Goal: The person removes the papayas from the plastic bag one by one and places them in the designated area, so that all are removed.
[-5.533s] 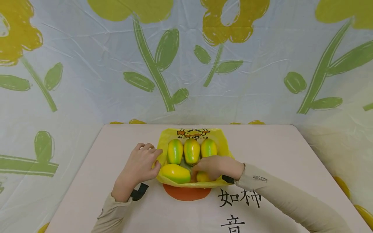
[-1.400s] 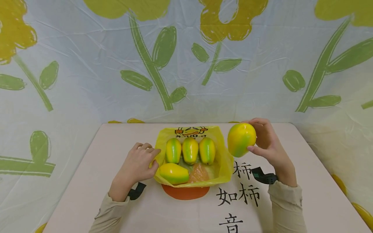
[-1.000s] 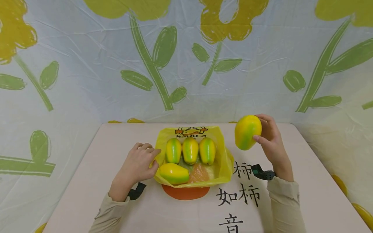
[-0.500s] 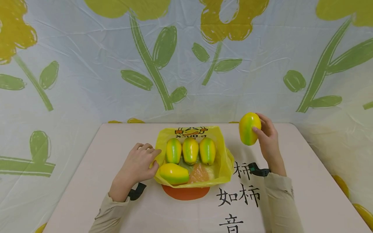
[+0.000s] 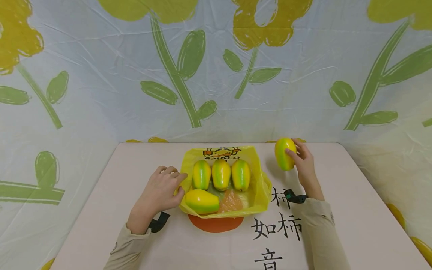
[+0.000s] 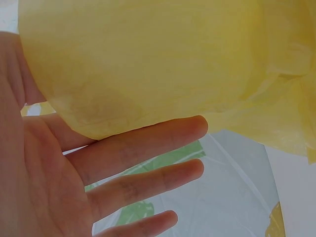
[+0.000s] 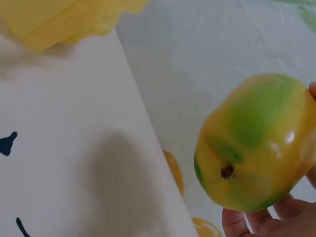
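Note:
My right hand (image 5: pixel 306 167) grips a glossy yellow-green papaya (image 7: pixel 254 143) between thumb and fingers. It is raised above the table at the right of the yellow plastic bag (image 5: pixel 260 187), and its dark stem end shows in the right wrist view. My left hand (image 5: pixel 164 189) is at the bag's left rim, touching the thin plastic. In the left wrist view its lower fingers (image 6: pixel 163 138) lie straight along the outside, while the plastic partly covers the thumb side. Inside the bag, three papayas (image 5: pixel 221 174) stand in a row, and another papaya (image 5: pixel 201 201) lies sideways in front.
A pale table (image 5: pixel 111 210) carries black printed characters and an orange shape (image 5: pixel 216 224) before the bag. Behind the table hangs a flower-patterned cloth (image 5: pixel 297 105). A dark wrist strap (image 5: pixel 295 196) sits on the right wrist.
Several seconds ago my right hand was inside the bag. It has since lifted a papaya out to the right, then lowered it slightly over the last half second. My left hand stays at the rim.

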The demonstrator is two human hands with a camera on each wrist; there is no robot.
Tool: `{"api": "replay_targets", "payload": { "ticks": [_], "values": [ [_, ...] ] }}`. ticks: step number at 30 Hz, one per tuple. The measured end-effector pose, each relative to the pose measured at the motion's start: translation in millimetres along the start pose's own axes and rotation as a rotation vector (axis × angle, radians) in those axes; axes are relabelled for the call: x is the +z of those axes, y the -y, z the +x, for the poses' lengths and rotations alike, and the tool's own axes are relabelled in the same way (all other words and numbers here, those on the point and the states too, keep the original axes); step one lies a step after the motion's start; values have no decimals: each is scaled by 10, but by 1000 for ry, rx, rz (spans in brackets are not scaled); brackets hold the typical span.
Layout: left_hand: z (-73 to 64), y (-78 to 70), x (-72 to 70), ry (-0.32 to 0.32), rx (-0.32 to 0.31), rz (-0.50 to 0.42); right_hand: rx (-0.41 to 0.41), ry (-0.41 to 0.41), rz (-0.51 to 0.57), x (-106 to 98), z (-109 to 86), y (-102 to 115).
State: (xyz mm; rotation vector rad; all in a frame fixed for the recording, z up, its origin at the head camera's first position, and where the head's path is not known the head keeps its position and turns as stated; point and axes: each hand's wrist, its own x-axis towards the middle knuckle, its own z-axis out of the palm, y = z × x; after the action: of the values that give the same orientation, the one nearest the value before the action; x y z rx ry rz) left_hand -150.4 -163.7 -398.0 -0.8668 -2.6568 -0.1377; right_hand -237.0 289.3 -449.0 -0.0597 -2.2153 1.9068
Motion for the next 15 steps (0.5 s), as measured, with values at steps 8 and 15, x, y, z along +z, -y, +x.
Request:
{"api": "replay_targets", "payload": {
  "ticks": [8,15],
  "values": [
    [0,-8,-7,-5,3,-8,108,10,-105,-11,30,-110],
    [-1,-12,-2,9,-4,-10,195,24,-159,3,51,-165]
  ]
}}
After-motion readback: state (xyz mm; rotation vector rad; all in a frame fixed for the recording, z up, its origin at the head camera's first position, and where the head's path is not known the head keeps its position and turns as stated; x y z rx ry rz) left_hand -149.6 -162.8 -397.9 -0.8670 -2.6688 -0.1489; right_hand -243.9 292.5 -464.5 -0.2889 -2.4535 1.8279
